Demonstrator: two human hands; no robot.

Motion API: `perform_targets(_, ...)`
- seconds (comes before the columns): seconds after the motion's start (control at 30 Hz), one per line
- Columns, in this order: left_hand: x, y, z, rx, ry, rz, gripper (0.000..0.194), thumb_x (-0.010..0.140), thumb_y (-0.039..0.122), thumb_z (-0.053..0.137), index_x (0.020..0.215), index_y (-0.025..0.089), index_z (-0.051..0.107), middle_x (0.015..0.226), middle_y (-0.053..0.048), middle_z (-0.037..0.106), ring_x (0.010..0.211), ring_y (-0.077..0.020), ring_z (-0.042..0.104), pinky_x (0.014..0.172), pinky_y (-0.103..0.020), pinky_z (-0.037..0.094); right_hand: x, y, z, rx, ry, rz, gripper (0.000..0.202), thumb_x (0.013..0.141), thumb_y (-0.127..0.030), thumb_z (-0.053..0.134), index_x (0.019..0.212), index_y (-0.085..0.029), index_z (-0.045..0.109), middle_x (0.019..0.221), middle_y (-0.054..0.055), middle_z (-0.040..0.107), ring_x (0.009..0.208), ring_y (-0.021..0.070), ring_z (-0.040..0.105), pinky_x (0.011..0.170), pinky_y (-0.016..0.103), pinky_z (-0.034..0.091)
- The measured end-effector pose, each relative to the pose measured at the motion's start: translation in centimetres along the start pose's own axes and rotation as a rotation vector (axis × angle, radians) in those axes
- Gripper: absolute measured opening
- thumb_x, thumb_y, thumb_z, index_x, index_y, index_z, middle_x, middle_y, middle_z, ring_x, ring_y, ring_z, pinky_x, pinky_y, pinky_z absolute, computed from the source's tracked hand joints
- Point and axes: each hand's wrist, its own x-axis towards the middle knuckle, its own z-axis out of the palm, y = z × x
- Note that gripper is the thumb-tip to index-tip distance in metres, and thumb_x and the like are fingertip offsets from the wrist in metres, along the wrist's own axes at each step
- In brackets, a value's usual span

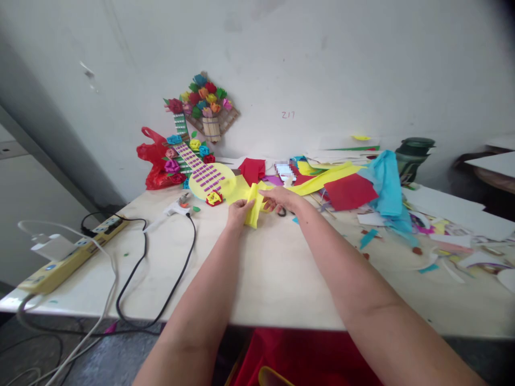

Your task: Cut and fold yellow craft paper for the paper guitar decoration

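My left hand (240, 210) is closed on the left edge of a folded piece of yellow crepe paper (253, 213), held just above the table. At its right side my right hand (280, 199) has curled fingers near the paper's upper edge; whether they grip it is hard to tell. A long yellow strip (328, 178) stretches behind my right hand toward the right. Behind my left hand lies a round yellow craft piece (225, 179) with purple stripes, and a red and yellow paper flower (214, 198) sits at its lower edge.
A glue gun (177, 208) with a black cord and a yellow power strip (76, 254) are on the left. Red paper (350, 192), blue paper (388, 185) and scraps cover the right. A dark green bottle (413, 158) stands behind; a flower craft (211, 107) is against the wall.
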Motion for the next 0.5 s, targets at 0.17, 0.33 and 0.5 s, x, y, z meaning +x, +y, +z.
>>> perform_targets(0.17,0.1,-0.1,-0.2,-0.058,-0.025,-0.013,0.034,0.053,0.045,0.068,0.061,0.014,0.056,0.053,0.001,0.055,0.046,-0.0093,0.049,0.044,-0.020,0.035,0.1,0.4,0.9,0.118,0.003,-0.085,0.021,0.065,-0.025,0.066,0.061,-0.014,0.048,0.053,0.003,0.060,0.044,0.0109,0.056,0.032,0.016,0.035)
perform_targets(0.33,0.0,0.4,0.0,-0.167,-0.073,-0.065,0.040,0.057,0.050,0.064,0.070,0.012,0.058,0.061,-0.004,0.060,0.054,-0.0125,0.055,0.051,-0.023,0.041,0.6,0.7,1.4,0.129,0.074,-0.075,0.016,0.069,-0.015,0.060,0.059,-0.013,0.047,0.044,-0.001,0.054,0.040,0.0093,0.055,0.030,0.014,0.033)
perform_targets(0.5,-0.3,1.3,-0.1,-0.152,-0.071,-0.130,0.051,0.052,0.048,0.068,0.087,0.014,0.058,0.067,-0.003,0.061,0.053,-0.0117,0.055,0.048,-0.022,0.040,1.1,0.7,1.7,0.053,0.143,-0.091,0.013,0.066,-0.015,0.062,0.059,-0.013,0.051,0.044,-0.001,0.055,0.039,0.0093,0.055,0.030,0.014,0.033)
